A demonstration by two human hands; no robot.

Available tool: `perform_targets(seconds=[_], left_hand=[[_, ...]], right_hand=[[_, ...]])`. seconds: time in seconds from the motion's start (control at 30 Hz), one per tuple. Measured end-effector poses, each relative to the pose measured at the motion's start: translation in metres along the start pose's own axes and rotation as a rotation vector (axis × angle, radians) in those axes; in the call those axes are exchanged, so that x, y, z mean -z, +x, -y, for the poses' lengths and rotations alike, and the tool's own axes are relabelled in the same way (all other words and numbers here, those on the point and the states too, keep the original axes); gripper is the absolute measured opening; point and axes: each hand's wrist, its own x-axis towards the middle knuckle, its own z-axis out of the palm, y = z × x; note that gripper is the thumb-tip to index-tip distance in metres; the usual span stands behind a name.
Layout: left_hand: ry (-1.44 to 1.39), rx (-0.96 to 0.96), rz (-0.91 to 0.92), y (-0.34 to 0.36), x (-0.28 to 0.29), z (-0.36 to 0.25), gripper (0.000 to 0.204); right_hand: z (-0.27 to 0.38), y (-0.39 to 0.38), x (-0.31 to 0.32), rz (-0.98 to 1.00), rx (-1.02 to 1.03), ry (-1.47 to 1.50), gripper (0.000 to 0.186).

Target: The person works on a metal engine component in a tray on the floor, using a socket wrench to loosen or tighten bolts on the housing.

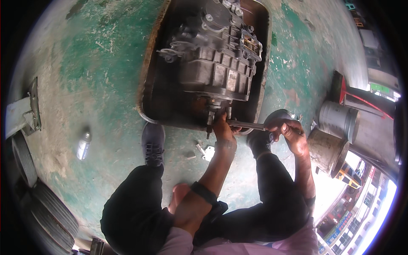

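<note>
1. Overall, the floor point(102, 63) carries worn green paint and extends across most of the frame.
2. A rectangular metal tray point(163, 91) with rounded corners and a rusty rim occupies the upper centre of the frame.
3. A ribbed grey metal housing point(216, 72) lies inside the tray, at the upper centre; a shaft point(210, 121) projects from its lower end toward the centre of the frame.
4. Stacked tyres point(49, 212) stand at the lower left edge.
5. A grey cylindrical container point(338, 122) and a stained drum point(327, 151) stand side by side at the right.
6. A spray can point(83, 145) stands at the left of the frame.
7. The right hand point(293, 134), right of centre, is curled around the outer end of a metal bar tool point(250, 126).
8. The left hand point(223, 131), near the centre, is at the tool's inner end, just beside the shaft; whether its fingers grip cannot be told.
9. A small light metal plate point(208, 153) lies on the floor, below centre.
</note>
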Motion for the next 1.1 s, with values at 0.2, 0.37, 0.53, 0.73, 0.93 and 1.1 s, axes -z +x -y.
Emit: perform_targets(seconds=[0.2,0.37,0.53,0.73,0.93,1.1], left_hand=[[-0.044,-0.117,-0.012,-0.012,0.011,-0.022,0.024],[-0.092,-0.092,-0.091,-0.017,0.002,-0.029,0.026],[-0.213,-0.142,-0.038,-0.008,0.008,-0.035,0.026],[-0.161,-0.003,0.018,0.006,0.015,-0.023,0.027],[-0.131,-0.064,0.002,0.005,0.016,-0.039,0.029],[-0.035,-0.036,-0.064,0.007,0.019,-0.049,0.032]], right_hand=[[0.063,0.015,-0.062,0.201,0.132,-0.293,0.025],[0.082,0.033,-0.090,0.214,0.285,-0.423,0.034],[0.092,0.046,-0.107,0.309,0.338,-0.592,0.025],[0.100,0.046,-0.120,0.348,0.384,-0.620,0.019],[0.100,0.046,-0.122,0.326,0.399,-0.613,0.019],[0.094,0.046,-0.115,0.293,0.283,-0.572,0.030]])
